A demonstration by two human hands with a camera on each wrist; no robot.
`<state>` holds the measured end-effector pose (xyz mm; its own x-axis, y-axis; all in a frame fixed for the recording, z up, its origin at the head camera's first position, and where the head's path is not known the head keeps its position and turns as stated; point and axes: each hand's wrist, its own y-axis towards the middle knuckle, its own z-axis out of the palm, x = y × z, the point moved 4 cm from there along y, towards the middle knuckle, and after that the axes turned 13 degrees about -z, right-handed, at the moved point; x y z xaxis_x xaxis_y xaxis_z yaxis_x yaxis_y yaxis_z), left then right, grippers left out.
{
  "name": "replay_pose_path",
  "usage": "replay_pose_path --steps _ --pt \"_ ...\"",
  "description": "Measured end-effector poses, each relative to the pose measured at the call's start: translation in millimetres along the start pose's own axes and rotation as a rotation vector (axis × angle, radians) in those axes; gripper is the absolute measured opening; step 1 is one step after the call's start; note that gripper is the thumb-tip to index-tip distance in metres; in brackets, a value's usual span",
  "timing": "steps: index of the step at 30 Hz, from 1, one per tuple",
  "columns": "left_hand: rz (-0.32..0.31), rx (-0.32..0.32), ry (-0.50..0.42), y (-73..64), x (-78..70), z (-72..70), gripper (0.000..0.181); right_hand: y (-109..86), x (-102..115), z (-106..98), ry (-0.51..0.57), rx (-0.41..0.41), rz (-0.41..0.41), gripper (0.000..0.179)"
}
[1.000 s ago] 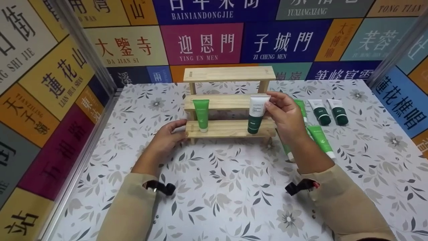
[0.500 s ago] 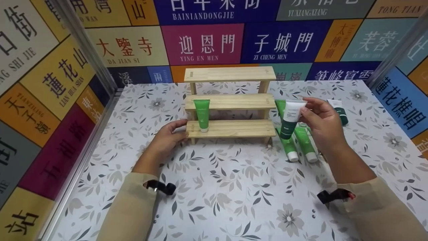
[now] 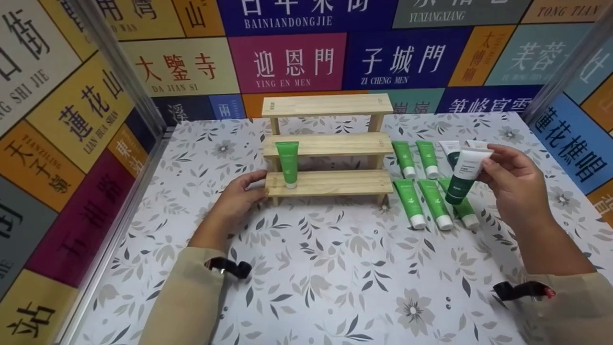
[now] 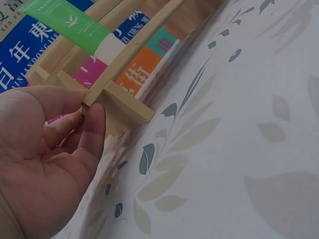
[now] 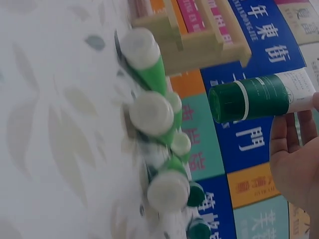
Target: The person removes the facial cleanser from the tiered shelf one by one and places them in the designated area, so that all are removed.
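My right hand pinches the white end of a white and dark green squeeze tube, holding it tilted above the lying tubes. In the right wrist view its dark green cap points away from my fingers. My left hand grips the left end of the lowest step of a three-step wooden shelf. The left wrist view shows thumb and fingertips pinching the board's corner. One green tube stands cap-down on the lowest step, near its left end.
Right of the shelf, several green tubes lie in two rows on the floral cloth. Behind the held tube, white and dark green tubes lie partly hidden. Printed panels wall in the back and sides.
My right hand has carried the white and dark green tube from the lowest step's right end out over the lying tubes. My left hand has stayed on the shelf.
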<state>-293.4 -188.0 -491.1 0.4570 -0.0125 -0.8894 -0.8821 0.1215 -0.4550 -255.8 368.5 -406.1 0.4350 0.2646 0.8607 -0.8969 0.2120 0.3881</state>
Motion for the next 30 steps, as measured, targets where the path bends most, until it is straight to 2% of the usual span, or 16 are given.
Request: replay_pose_path --steps 7,16,23,30 --pt "-0.005 0.002 -0.014 -1.4 -0.7 0.5 0.058 8.2 4 -37 -0.104 -0.059 0.128 0.056" --pt "-0.025 0.014 -0.042 -1.8 1.4 2.6 0.057 16.8 -7 -73 -0.131 -0.089 0.284 0.058" --pt "-0.025 0.007 -0.037 -1.8 1.2 2.8 0.056 22.4 -23 -92 -0.273 -0.074 0.493 0.069" --pt "-0.020 0.001 -0.015 -1.1 0.5 2.3 0.057 25.3 -31 -103 -0.392 -0.075 0.588 0.074"
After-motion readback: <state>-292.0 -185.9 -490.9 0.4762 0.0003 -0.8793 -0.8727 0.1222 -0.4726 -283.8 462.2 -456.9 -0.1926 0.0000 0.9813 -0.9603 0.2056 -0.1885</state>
